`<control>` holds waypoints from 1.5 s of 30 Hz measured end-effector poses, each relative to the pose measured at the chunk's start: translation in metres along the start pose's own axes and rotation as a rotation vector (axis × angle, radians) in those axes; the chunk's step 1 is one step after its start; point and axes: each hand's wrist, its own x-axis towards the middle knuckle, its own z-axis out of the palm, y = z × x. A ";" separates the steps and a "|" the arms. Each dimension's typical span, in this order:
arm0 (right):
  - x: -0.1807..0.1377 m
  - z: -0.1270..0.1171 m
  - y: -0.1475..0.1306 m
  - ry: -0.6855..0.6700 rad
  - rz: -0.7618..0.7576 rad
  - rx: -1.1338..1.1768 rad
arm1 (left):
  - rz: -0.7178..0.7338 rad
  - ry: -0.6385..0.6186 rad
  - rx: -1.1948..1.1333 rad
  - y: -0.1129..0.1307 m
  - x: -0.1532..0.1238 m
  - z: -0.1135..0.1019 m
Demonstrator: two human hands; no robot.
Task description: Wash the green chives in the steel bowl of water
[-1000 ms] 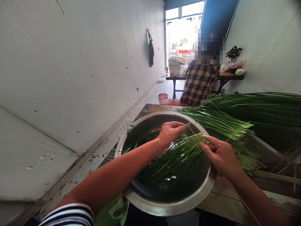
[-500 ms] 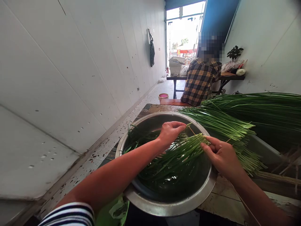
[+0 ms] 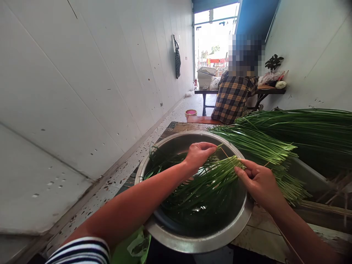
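Observation:
Over a wide metal basin, my left hand pinches the pale end of a chive stalk. A thin tan strand or stick runs from those fingertips towards the bunch. My right hand is closed on the stem ends of a bunch of green chives, at the basin's right rim. Their long leaves trail left into the basin, partly under my left forearm. Another thin tan piece shows behind my right fingers; whether it is the same one is hidden.
Chives lie in stacked bunches right of the basin, with a larger heap behind. Thin dry sticks lie at the right. A person in a checked shirt sits ahead at a far table. A white wall runs along the left.
My hands and the chives look almost unchanged. The seated person's head area has shifted slightly.

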 end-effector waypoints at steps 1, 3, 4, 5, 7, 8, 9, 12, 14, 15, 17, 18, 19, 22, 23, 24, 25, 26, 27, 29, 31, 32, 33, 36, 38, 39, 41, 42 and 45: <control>0.000 0.000 0.000 -0.002 -0.003 -0.002 | -0.003 -0.001 0.000 0.000 0.000 0.000; 0.000 0.000 0.000 0.000 -0.012 -0.012 | -0.006 -0.005 -0.003 0.000 0.001 0.000; 0.000 0.000 0.001 0.003 -0.016 -0.016 | -0.005 -0.006 -0.006 0.000 0.001 -0.001; 0.000 0.000 0.001 0.004 -0.020 -0.017 | -0.005 -0.007 -0.009 0.000 0.001 -0.001; 0.000 0.000 0.002 0.009 -0.022 -0.019 | -0.006 -0.006 -0.012 0.000 0.001 -0.001; 0.000 0.000 0.002 0.012 -0.023 -0.021 | -0.009 -0.004 -0.011 0.000 0.001 -0.001; 0.000 0.000 0.002 0.017 -0.025 -0.022 | -0.012 -0.002 -0.009 0.001 0.000 0.000; 0.001 0.000 0.003 0.014 -0.019 -0.021 | -0.013 0.000 -0.014 0.001 0.000 0.000; 0.001 0.000 0.003 0.006 -0.015 -0.011 | -0.013 -0.003 -0.025 0.000 0.001 0.000; 0.001 0.000 0.002 0.004 -0.015 -0.007 | -0.012 -0.006 -0.028 0.000 0.001 -0.001; 0.001 0.000 0.002 0.008 -0.014 -0.003 | -0.007 -0.018 -0.028 -0.002 0.002 -0.001; 0.001 0.000 0.002 0.009 -0.012 -0.002 | -0.004 -0.026 -0.028 -0.003 0.002 -0.002; 0.001 0.000 0.002 0.008 -0.010 -0.001 | -0.003 -0.038 -0.029 -0.003 0.002 -0.002; 0.001 0.000 0.003 0.003 -0.008 -0.001 | -0.002 -0.067 -0.050 -0.004 0.002 -0.003; 0.001 0.000 0.003 0.005 -0.011 -0.002 | -0.004 -0.070 -0.060 -0.004 0.002 -0.003; 0.001 0.000 0.003 0.010 -0.016 -0.004 | -0.008 -0.068 -0.071 -0.004 0.002 -0.003; 0.001 0.000 0.003 0.013 -0.022 -0.007 | -0.014 -0.065 -0.083 -0.004 0.002 -0.003; 0.001 0.000 0.002 0.016 -0.029 -0.009 | -0.022 -0.064 -0.098 -0.004 0.002 -0.003; 0.001 0.000 0.002 0.016 -0.037 -0.011 | -0.033 -0.068 -0.115 -0.004 0.002 -0.003; 0.001 0.001 0.001 0.018 -0.053 -0.018 | -0.057 -0.084 -0.151 -0.005 0.002 -0.003; 0.001 0.001 0.001 0.026 -0.071 -0.030 | -0.083 -0.092 -0.166 -0.005 0.003 -0.003; 0.001 0.001 0.001 0.029 -0.078 -0.036 | -0.095 -0.091 -0.165 -0.005 0.003 -0.003; 0.001 0.001 0.001 0.028 -0.083 -0.039 | -0.105 -0.089 -0.162 -0.005 0.003 -0.003; 0.000 0.001 0.002 0.019 -0.083 -0.041 | -0.126 -0.081 -0.169 -0.005 0.003 -0.003; 0.000 0.000 0.003 0.014 -0.082 -0.036 | -0.130 -0.072 -0.182 -0.005 0.003 -0.003; -0.001 0.000 0.003 0.014 -0.084 -0.033 | -0.131 -0.067 -0.188 -0.005 0.003 -0.003; -0.001 0.000 0.003 0.009 -0.088 -0.035 | -0.131 -0.068 -0.198 -0.004 0.003 -0.003; 0.000 0.000 0.003 0.006 -0.090 -0.040 | -0.131 -0.069 -0.202 -0.004 0.003 -0.003; 0.000 0.000 0.003 0.004 -0.090 -0.058 | -0.130 -0.072 -0.210 -0.003 0.002 -0.003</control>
